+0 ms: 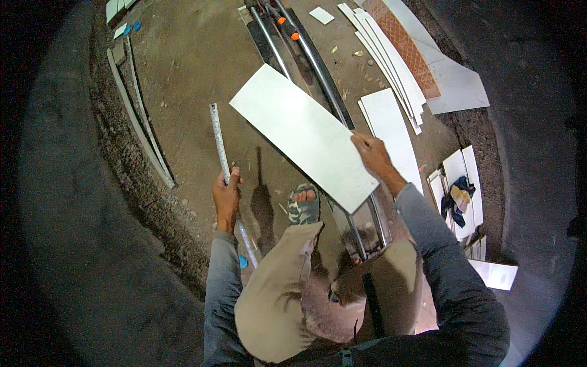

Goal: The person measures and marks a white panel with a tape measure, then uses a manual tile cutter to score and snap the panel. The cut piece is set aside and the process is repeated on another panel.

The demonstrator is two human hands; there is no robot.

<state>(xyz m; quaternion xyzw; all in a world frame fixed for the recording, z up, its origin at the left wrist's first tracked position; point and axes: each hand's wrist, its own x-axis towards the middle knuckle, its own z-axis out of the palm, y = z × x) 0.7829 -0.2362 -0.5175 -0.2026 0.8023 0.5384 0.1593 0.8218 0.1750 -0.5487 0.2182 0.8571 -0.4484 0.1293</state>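
Hands (227, 197) (374, 158) on measuring strip (218, 134) and tile (306, 137)

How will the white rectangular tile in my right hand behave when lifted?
The white rectangular tile is probably stiff, showing no sag with your right hand at one edge. Its smooth, shiny face may feel slippery. Being a thin slab, it could chip at its corners.

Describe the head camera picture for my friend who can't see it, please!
A person's right hand holds a big white tile by its edge, and the left hand grips a long measuring strip. Two metal rails run behind the tile, above the brown ground. More white pieces lie off to the right.
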